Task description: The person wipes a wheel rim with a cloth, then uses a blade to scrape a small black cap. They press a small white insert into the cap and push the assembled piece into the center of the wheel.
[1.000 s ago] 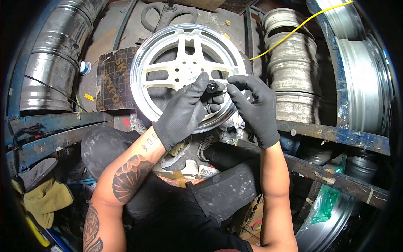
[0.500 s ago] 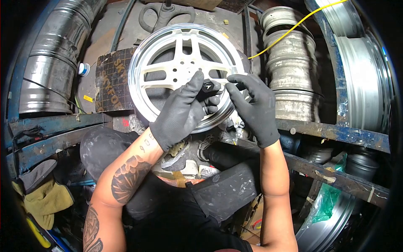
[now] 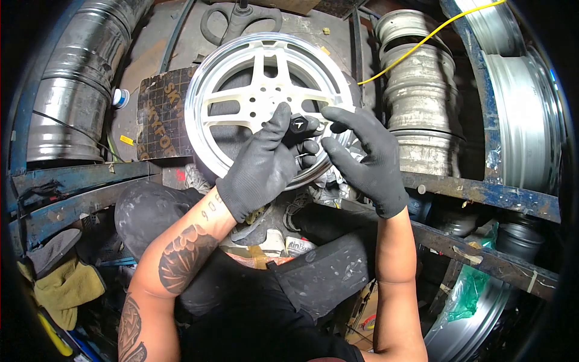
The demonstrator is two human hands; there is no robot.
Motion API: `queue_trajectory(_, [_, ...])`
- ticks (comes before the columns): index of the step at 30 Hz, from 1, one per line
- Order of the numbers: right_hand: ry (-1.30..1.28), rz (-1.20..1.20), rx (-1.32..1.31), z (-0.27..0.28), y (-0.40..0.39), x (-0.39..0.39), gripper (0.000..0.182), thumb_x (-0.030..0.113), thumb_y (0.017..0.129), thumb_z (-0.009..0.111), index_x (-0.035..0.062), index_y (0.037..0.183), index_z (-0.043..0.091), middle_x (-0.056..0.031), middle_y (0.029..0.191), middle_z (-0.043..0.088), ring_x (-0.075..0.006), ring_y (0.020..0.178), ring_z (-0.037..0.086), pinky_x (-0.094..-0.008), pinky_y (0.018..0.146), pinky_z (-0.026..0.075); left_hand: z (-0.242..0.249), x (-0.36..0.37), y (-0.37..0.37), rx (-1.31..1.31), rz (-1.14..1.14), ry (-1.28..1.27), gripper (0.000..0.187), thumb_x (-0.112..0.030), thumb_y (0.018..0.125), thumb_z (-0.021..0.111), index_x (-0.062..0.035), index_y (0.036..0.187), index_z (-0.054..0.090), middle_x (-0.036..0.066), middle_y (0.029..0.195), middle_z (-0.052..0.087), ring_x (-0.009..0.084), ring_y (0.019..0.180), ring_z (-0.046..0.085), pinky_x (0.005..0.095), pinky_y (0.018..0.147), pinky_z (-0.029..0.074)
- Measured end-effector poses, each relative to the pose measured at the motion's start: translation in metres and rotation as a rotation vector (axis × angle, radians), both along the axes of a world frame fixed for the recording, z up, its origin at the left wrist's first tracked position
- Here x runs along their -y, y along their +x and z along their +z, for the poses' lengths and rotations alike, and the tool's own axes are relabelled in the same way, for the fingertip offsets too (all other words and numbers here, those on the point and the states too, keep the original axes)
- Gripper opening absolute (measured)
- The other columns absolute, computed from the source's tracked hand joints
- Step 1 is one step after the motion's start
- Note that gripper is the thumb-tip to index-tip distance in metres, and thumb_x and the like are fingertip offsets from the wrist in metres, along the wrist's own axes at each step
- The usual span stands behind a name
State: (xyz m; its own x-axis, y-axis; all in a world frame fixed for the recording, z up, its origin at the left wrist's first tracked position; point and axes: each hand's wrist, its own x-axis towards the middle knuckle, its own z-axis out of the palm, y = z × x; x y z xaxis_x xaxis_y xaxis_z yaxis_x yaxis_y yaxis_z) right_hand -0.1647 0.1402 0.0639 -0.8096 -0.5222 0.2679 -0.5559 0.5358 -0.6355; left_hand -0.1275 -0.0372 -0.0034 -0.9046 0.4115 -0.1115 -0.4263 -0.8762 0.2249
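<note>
A pale alloy wheel (image 3: pixel 214 111) with a polished rim lies face up in front of me. Over its lower spokes, my left hand (image 3: pixel 259 175) in a black glove is closed around a small black center cap (image 3: pixel 298 125) with a white mark on its face. The thumb and fingers hide part of the cap. To the right of the cap, my gloved right hand (image 3: pixel 365 163) hovers over the rim's edge. Its thumb and index finger are apart, and nothing shows between them.
Stacked wheel barrels (image 3: pixel 419 96) stand on the right, with more shiny barrels (image 3: pixel 81 66) at left. Blue metal rails (image 3: pixel 482 190) run along the sides. A yellow cable (image 3: pixel 416 45) crosses at upper right. Beside the wheel lies a printed board (image 3: pixel 160 114).
My right hand has shifted slightly right, and its thumb and index finger have spread wider. My left hand still holds the cap in nearly the same spot.
</note>
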Motion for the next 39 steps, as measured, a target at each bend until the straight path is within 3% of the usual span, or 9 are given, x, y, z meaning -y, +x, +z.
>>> queue_trajectory(3, [-0.001,0.033,-0.064,-0.004,-0.001,0.001,0.042,0.008,0.077,0.075,0.0065,0.117,0.064,-0.0121,0.095,0.067,-0.0212,0.081,0.065,-0.0327,0.074,0.051,0.006,-0.001,0.0,0.035,0.001,0.011,0.041,-0.04,0.101,0.046,-0.0061,0.122,0.054,0.004,0.106,0.062,0.0139,0.092,0.057,0.0309,0.083,0.05])
queue_trajectory(15, [-0.039,-0.077,0.145,-0.006,0.001,0.002,0.029,0.01,0.078,0.075,0.0046,0.106,0.069,-0.0104,0.096,0.069,-0.0174,0.082,0.068,-0.0296,0.075,0.052,0.005,0.0,0.003,0.029,-0.033,-0.011,0.045,-0.043,0.099,0.049,-0.0029,0.118,0.057,0.005,0.101,0.06,0.0143,0.087,0.058,0.0319,0.081,0.053])
queue_trajectory(21, [-0.035,-0.073,0.146,-0.007,0.0,0.001,0.028,0.011,0.079,0.075,0.0039,0.106,0.069,-0.0102,0.095,0.07,-0.0178,0.086,0.068,-0.0297,0.077,0.052,0.002,-0.001,0.004,0.016,-0.03,-0.03,0.049,-0.045,0.1,0.046,0.0,0.116,0.057,0.006,0.099,0.059,0.0136,0.085,0.056,0.0315,0.081,0.053])
queue_trajectory(30, [-0.132,-0.127,0.348,-0.007,0.001,0.0,0.027,0.009,0.081,0.073,0.0015,0.106,0.069,-0.0106,0.098,0.071,-0.0162,0.089,0.067,-0.029,0.08,0.051,0.004,-0.001,0.004,0.016,-0.018,-0.024,0.05,-0.045,0.1,0.045,0.0018,0.117,0.055,0.006,0.101,0.057,0.0132,0.086,0.055,0.0303,0.083,0.051])
queue_trajectory(33, [-0.123,-0.094,0.279,-0.009,0.0,-0.002,0.025,0.008,0.082,0.073,0.0008,0.106,0.068,-0.0052,0.097,0.07,-0.0095,0.088,0.063,-0.0249,0.08,0.05,0.0,-0.001,0.004,-0.011,-0.003,-0.034,0.049,-0.043,0.101,0.045,0.0021,0.117,0.055,0.006,0.103,0.058,0.0136,0.087,0.055,0.0311,0.084,0.052])
queue_trajectory(35, [-0.138,-0.094,0.283,-0.011,0.0,-0.002,0.026,0.008,0.082,0.073,0.0008,0.106,0.069,-0.0054,0.097,0.07,-0.0097,0.088,0.063,-0.0252,0.08,0.05,0.0,-0.001,0.005,-0.078,0.014,-0.119,0.048,-0.042,0.1,0.046,0.0023,0.117,0.055,0.007,0.103,0.058,0.0142,0.087,0.055,0.0319,0.085,0.052])
queue_trajectory(39, [-0.122,-0.098,0.286,-0.01,0.0,-0.003,0.026,0.009,0.082,0.074,0.0009,0.106,0.069,-0.0055,0.097,0.07,-0.0102,0.088,0.063,-0.0255,0.08,0.05,-0.002,0.0,0.002,0.015,-0.045,0.1,0.048,-0.042,0.1,0.047,0.0026,0.117,0.056,0.007,0.101,0.059,0.0154,0.088,0.055,0.0333,0.086,0.052])
